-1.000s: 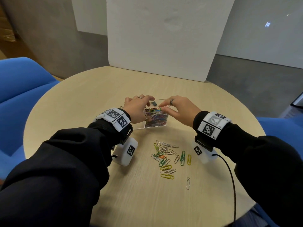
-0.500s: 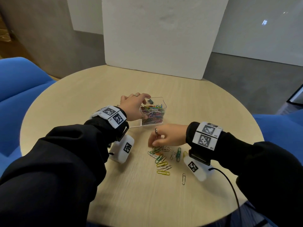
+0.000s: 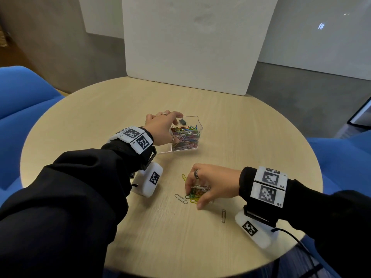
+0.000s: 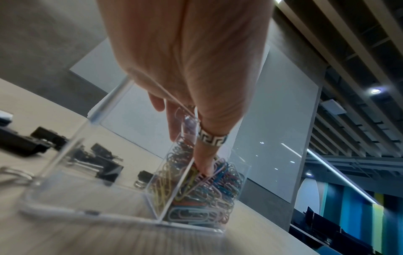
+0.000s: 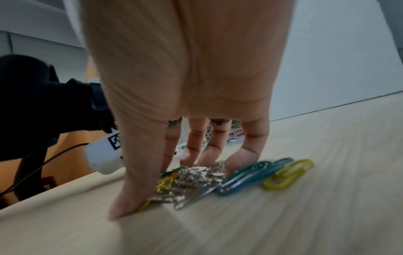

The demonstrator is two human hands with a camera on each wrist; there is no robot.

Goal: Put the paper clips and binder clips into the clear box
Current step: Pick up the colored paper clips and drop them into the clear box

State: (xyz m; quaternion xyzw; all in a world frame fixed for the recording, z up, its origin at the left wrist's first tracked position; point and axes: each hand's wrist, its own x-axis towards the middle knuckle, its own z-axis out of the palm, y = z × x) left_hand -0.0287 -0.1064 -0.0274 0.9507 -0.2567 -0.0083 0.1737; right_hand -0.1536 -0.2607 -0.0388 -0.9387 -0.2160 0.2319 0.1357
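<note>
The clear box (image 3: 195, 122) stands mid-table, its right compartment full of coloured paper clips (image 3: 186, 137). My left hand (image 3: 173, 127) grips it from the left; in the left wrist view the left hand (image 4: 189, 151) has its ringed thumb in the clip compartment and fingers across the divider of the clear box (image 4: 104, 101). Black binder clips (image 4: 104, 165) show through the wall. Nearer me, my right hand (image 3: 195, 196) curls down over a bunch of loose paper clips (image 3: 197, 192). In the right wrist view, the right hand (image 5: 174, 181) pinches the loose clips (image 5: 196, 179) between thumb and fingers.
Single clips lie apart on the round wooden table (image 3: 251, 137): a silver clip (image 3: 180, 198) left of the hand, another silver clip (image 3: 223, 215) near my wrist, and a yellow clip (image 3: 183, 177). A white foam board (image 3: 190, 47) stands at the back. Blue chairs flank the table.
My right hand left the box, came down toward me onto the loose clips and raked the spread pile into a tight bunch. The left hand stayed on the box.
</note>
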